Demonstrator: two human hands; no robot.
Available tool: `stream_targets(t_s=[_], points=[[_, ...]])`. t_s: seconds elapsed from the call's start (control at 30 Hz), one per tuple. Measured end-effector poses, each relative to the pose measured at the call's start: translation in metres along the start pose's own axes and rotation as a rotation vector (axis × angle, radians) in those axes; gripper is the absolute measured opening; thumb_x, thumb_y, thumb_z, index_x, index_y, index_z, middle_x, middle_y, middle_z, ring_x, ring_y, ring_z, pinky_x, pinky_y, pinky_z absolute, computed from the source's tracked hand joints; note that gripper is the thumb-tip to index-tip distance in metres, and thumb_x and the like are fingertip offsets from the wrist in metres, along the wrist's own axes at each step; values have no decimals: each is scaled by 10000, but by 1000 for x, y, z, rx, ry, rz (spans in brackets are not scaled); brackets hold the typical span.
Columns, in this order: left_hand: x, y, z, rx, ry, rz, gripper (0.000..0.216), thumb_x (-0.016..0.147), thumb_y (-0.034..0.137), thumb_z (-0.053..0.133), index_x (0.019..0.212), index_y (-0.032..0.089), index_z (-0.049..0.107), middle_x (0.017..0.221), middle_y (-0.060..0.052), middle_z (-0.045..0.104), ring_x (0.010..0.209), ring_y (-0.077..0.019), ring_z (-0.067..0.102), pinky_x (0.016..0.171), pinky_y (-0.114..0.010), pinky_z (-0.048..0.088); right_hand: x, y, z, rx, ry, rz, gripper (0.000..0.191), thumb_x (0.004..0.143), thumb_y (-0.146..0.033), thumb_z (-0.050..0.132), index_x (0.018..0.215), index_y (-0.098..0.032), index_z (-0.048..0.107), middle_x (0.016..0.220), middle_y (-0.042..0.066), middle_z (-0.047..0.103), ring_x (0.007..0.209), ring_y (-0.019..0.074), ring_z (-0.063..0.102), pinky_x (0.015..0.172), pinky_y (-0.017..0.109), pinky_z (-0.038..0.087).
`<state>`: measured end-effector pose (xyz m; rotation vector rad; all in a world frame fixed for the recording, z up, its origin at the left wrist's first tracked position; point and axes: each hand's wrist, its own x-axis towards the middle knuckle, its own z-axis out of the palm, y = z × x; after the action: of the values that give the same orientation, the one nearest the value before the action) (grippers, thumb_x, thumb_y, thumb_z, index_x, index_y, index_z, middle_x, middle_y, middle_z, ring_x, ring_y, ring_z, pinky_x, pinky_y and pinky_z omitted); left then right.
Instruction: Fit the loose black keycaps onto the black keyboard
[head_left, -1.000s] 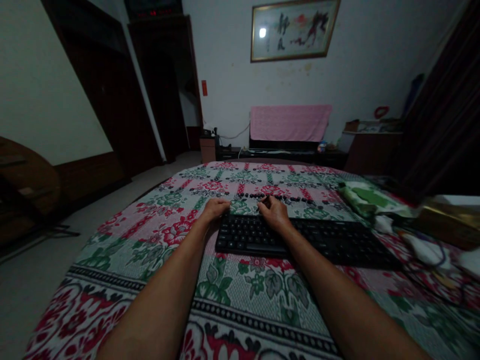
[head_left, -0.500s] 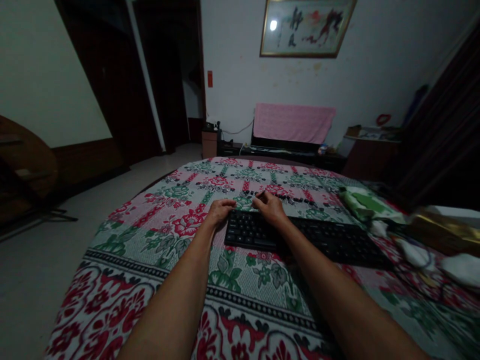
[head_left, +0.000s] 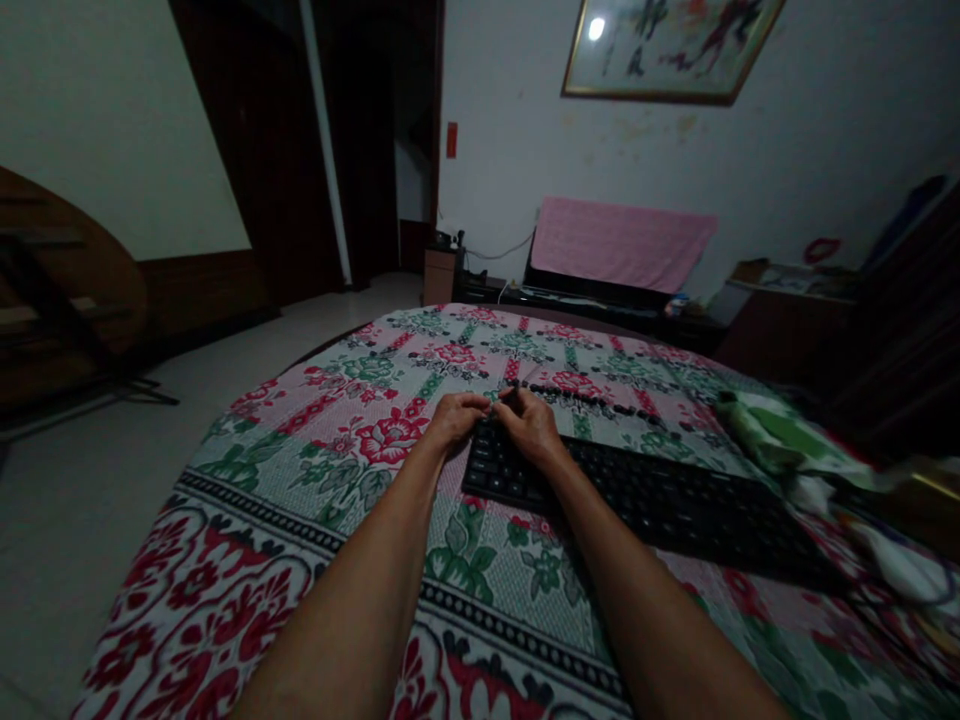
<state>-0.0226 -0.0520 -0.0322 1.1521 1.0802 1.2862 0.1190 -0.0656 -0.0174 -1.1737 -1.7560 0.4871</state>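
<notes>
A black keyboard (head_left: 630, 490) lies at a slant on the flowered cloth. At its far left corner, my left hand (head_left: 455, 418) has its fingers bent inward against the edge, seemingly gripping it. My right hand (head_left: 531, 425) is over the left part of the keyboard, thumb and fingers pinched together. Something small and dark shows by its fingertips, too unclear to name. Both sets of fingertips nearly meet above the corner keys. Behind the keyboard runs an uneven row of small black pieces (head_left: 600, 402), resembling loose keycaps. My right hand and forearm hide some keys.
The flowered cloth (head_left: 390, 440) covers a large round-edged table. To the right lie a green-and-white packet (head_left: 787, 435), a white bundle (head_left: 900, 565) and a dark cable. Beyond the table stands a low cabinet with a pink towel (head_left: 622, 245) over something dark.
My right hand has come down and left, its fingertips now close to my left hand at the keyboard's corner. My left hand stays by that corner. The view has swung slightly left.
</notes>
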Motion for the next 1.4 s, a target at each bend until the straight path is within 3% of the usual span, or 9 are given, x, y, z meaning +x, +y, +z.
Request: stream_targets(t_s=[0.47,0.73,1.03,1.2,1.4], points=[[3,-6,-1,19,-24,33,191,565,130,619,725,127,723,643,-13,663,568,-107,552,608,-234,431,-2,-18,2,-310,-75,-155,148,815,-229,525,943,-177,577,800,52,659,719,173,597,670,256,407],[-1,1,-1,59,-14,32,201,547,68,575,664,140,721,622,-6,665,590,-108,551,636,-228,425,3,-9,5,-195,-18,-84,151,816,-298,523,873,-172,586,653,12,612,595,141,549,595,230,382],[-4,5,0,46,-13,-7,190,539,84,591,672,133,719,624,-12,661,583,-103,546,608,-219,412,9,-5,4,-153,0,34,152,768,-264,522,856,-167,598,674,13,630,636,150,576,618,244,413],[-10,13,-3,15,-88,-109,270,555,69,535,738,122,726,550,-5,612,490,-84,501,534,-217,376,10,-1,2,-63,42,77,181,763,-292,519,871,-163,586,720,32,653,677,164,600,651,263,445],[-11,14,-8,50,-120,-129,222,567,78,626,764,97,727,574,-30,625,496,-82,510,536,-222,382,10,0,3,-47,63,71,157,756,-285,527,854,-173,580,715,31,661,673,162,611,664,271,461]])
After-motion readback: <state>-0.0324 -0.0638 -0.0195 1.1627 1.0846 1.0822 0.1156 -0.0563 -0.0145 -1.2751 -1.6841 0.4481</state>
